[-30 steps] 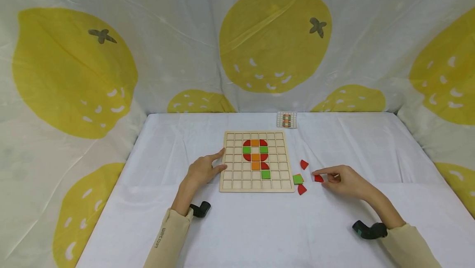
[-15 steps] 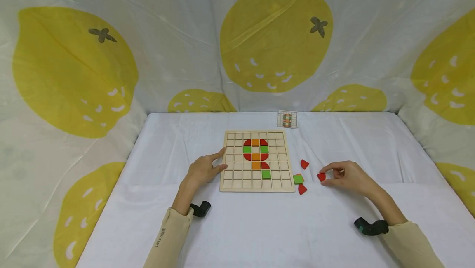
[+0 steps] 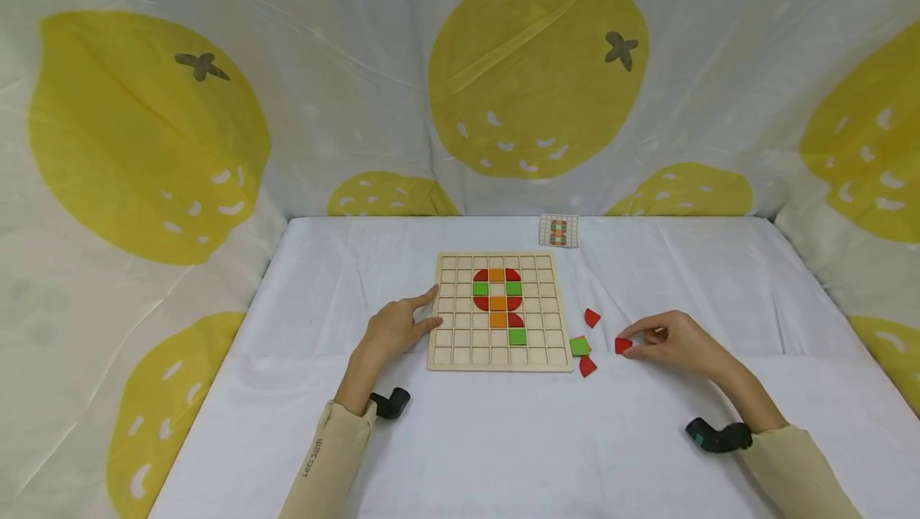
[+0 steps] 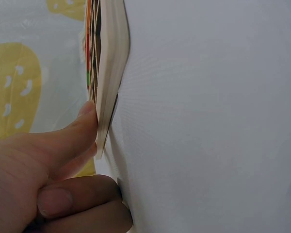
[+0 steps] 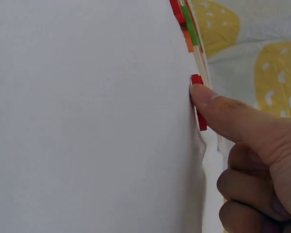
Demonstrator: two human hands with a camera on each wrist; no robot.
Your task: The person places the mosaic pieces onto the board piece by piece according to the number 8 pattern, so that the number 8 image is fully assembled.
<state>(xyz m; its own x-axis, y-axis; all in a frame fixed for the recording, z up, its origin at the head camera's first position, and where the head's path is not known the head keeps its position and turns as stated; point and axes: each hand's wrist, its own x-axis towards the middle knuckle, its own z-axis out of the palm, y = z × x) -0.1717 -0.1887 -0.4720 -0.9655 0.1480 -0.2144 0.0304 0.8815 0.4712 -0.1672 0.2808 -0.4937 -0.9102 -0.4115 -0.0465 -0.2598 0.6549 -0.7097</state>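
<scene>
A square wooden grid board lies on the table, with red, orange and green tiles set in several of its cells. My left hand is at the board's left edge; its index fingertip and thumb touch the rim there. In the left wrist view the thumb presses the board's side and other fingers are curled below. Right of the board, my right hand pinches a red quarter-circle tile between thumb and index finger, close over the cloth. The right wrist view shows the thumb across the tile's face.
Between board and right hand lie a green square tile overlapping an orange one, a red quarter-circle tile below them and another red tile above. A small pattern card lies behind the board. Lemon-print cloth hangs at the back.
My right hand has drawn back slightly to the right with the red tile, which has turned between the fingers. My left hand has stayed at the board's edge.
</scene>
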